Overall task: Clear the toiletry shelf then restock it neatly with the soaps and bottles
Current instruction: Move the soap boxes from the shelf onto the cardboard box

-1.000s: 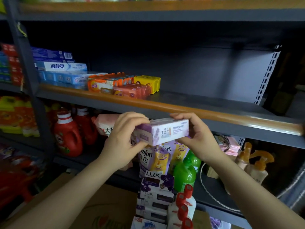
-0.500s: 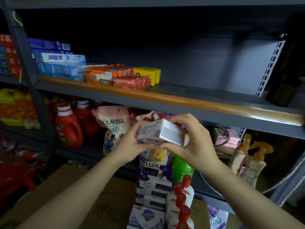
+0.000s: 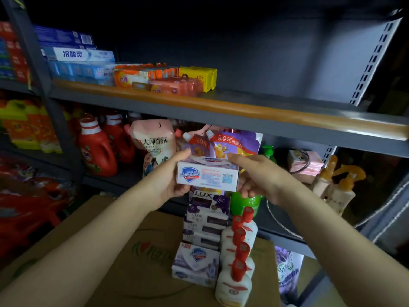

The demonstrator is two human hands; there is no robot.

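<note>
I hold a white Safeguard soap box [image 3: 208, 176] below the grey toiletry shelf [image 3: 221, 105]. My left hand [image 3: 171, 177] grips its left end and my right hand [image 3: 257, 177] grips its right end. The blue shield logo and a QR code face me. Orange and yellow soap packs [image 3: 168, 79] and blue toothpaste boxes [image 3: 77, 63] lie on the shelf's left part; its right part is bare. Below my hands, purple Lux soap boxes [image 3: 207, 216], another Safeguard box [image 3: 195, 262] and white bottles with red caps [image 3: 238, 258] rest on a cardboard box [image 3: 124, 251].
On the lower shelf stand red detergent jugs [image 3: 97, 149], a pink refill pouch [image 3: 155, 147], purple pouches [image 3: 230, 142], a green bottle [image 3: 243, 202], pink boxes [image 3: 305, 165] and cream pump bottles [image 3: 336, 189]. A perforated upright [image 3: 376, 54] closes the shelf's right end.
Both hands have turned the soap box so its logo side faces me and lowered it a little. The view has tilted downward, showing more of the cardboard box.
</note>
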